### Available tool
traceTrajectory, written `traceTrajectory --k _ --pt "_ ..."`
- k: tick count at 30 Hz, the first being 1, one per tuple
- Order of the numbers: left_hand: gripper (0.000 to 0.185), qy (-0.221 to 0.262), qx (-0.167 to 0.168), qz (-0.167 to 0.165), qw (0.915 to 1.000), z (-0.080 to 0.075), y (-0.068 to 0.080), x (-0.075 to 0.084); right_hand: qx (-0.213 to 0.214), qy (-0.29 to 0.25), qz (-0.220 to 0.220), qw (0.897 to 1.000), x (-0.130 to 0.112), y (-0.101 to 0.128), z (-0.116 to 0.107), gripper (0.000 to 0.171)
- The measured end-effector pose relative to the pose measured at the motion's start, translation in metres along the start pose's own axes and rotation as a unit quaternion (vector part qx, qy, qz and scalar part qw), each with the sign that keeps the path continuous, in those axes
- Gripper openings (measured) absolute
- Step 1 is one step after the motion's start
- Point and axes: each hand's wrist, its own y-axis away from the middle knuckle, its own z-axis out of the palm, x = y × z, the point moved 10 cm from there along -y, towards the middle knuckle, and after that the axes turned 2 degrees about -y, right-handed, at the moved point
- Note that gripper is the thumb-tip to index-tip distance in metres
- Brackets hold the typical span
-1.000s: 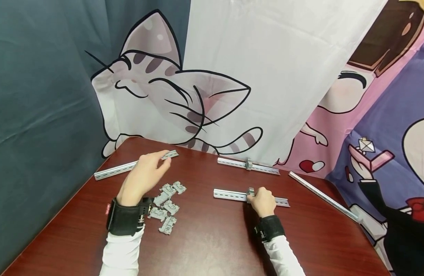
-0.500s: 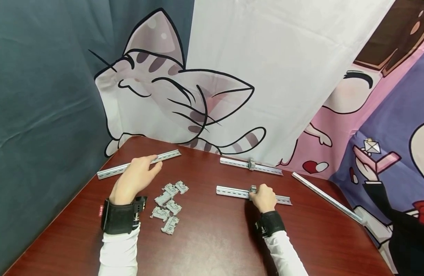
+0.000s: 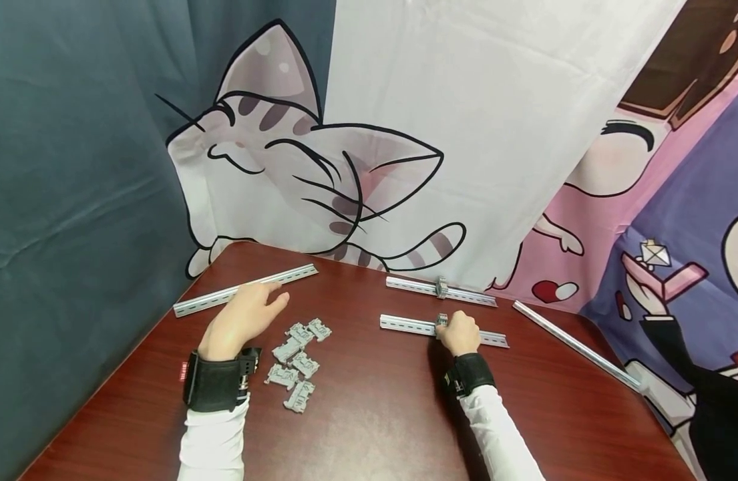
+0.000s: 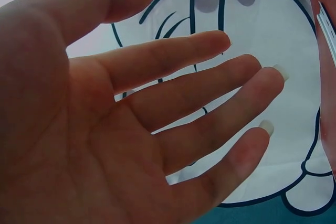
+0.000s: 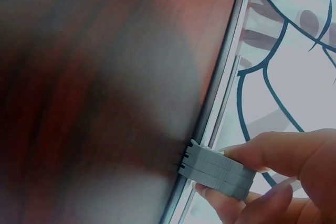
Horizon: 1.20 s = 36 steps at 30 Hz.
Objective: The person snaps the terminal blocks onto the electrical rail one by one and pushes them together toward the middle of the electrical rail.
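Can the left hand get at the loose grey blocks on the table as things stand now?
Probably yes: the left hand is open and holds nothing, and the grey blocks lie uncovered just beside it on the table.

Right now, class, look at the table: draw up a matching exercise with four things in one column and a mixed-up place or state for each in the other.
Things:
1. left hand
2. right hand
3. loose grey blocks
4. far rail

States:
A. heaped on the table between the hands
B. pinching a grey block on the near rail
C. open, fingers spread, holding nothing
D. lying by the curtain with one block clipped on

Pairs: 1-C, 2-B, 3-A, 4-D
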Motion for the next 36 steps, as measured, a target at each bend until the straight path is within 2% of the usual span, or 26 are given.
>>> traceTrajectory --k 3,13,18,31,36 --pt "0.052 -0.001 -0.015 0.001 0.9999 0.004 0.000 0.002 0.000 -0.003 0.008 1.000 0.001 -0.005 0.003 0.023" --pt "0.051 -0.016 -0.034 -0.007 0.9993 0.011 -0.004 0.001 -0.009 0.007 0.024 1.000 -0.002 -0.024 0.003 0.023" --pt "0.051 -0.017 -0.046 -0.015 0.9987 0.014 -0.005 0.000 -0.015 0.009 0.034 0.999 0.002 -0.031 0.006 0.029" --pt "0.056 -0.020 -0.059 -0.024 0.9978 0.024 -0.008 -0.009 -0.015 -0.001 0.047 0.999 0.005 -0.046 0.011 0.028" --pt "0.055 -0.020 -0.063 -0.024 0.9975 0.028 -0.009 -0.004 -0.021 -0.005 0.050 0.999 0.004 -0.047 0.009 0.026"
